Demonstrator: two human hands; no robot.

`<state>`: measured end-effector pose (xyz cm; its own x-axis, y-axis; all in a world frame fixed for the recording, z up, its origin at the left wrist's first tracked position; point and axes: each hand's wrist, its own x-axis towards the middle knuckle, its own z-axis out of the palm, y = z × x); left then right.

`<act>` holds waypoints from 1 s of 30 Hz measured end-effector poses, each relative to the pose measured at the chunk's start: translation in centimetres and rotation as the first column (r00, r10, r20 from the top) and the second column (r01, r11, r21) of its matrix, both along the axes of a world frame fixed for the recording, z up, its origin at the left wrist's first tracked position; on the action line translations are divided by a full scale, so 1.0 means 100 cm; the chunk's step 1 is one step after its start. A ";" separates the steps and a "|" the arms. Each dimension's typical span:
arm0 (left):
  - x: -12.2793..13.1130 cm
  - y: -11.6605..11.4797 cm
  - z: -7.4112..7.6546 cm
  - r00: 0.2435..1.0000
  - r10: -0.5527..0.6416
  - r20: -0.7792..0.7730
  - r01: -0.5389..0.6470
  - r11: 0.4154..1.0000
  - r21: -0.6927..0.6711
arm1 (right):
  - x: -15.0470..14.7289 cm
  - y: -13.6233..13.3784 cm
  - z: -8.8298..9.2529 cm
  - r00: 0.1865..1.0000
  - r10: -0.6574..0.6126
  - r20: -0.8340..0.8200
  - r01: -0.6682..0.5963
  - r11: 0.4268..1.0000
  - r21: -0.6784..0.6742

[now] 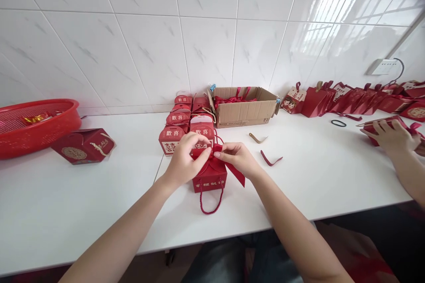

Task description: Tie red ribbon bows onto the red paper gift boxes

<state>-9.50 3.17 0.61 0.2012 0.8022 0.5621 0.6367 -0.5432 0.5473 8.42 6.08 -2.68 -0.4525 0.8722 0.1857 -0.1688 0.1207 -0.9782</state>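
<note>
A small red gift box (210,177) with gold lettering stands on the white table in front of me, its red rope handle (211,212) hanging toward me. Over its top, my left hand (187,154) and my right hand (236,158) pinch a red ribbon (237,174) between thumbs and fingers. One ribbon tail slants down to the right, below my right hand. Where the ribbon crosses between the fingers, the details are partly hidden. Right behind stand several finished-looking red boxes (171,132) with white-and-red fronts.
A cardboard box (247,115) of red ribbons stands at the wall. Two loose strips, one tan (257,138) and one red (270,159), lie to the right. A red basket (40,135) and another gift box (83,146) are left. At right, a co-worker's hand (393,137) touches a red box.
</note>
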 end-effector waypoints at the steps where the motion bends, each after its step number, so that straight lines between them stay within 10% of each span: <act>1: -0.006 -0.001 -0.002 1.000 0.021 0.014 -0.020 0.999 -0.040 | 0.000 -0.001 0.000 1.000 -0.007 -0.014 0.007 1.000 -0.004; 7: -0.035 -0.004 -0.019 0.989 0.148 -0.015 -0.142 0.908 -0.394 | 0.000 0.000 -0.003 0.994 0.073 -0.076 -0.078 0.995 -0.069; 19: -0.015 0.013 -0.021 0.910 0.104 0.401 0.189 0.758 -0.624 | 0.019 0.012 -0.004 0.998 -0.027 0.060 0.030 0.999 -0.043; 26: -0.019 0.012 -0.030 0.915 0.120 0.385 0.159 0.770 -0.618 | 0.014 0.011 -0.005 0.998 0.002 0.070 0.003 0.997 -0.081; 30: -0.021 0.006 -0.012 0.989 0.006 0.148 0.067 0.875 -0.479 | 0.004 0.006 0.011 0.958 -0.100 0.268 0.107 0.994 -0.013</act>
<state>-11.55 3.74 -0.64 0.1782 0.9751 0.1321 0.5213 -0.2074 0.8278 8.86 6.72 -1.57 -0.3894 0.9199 0.0464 0.1101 0.0964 -0.9892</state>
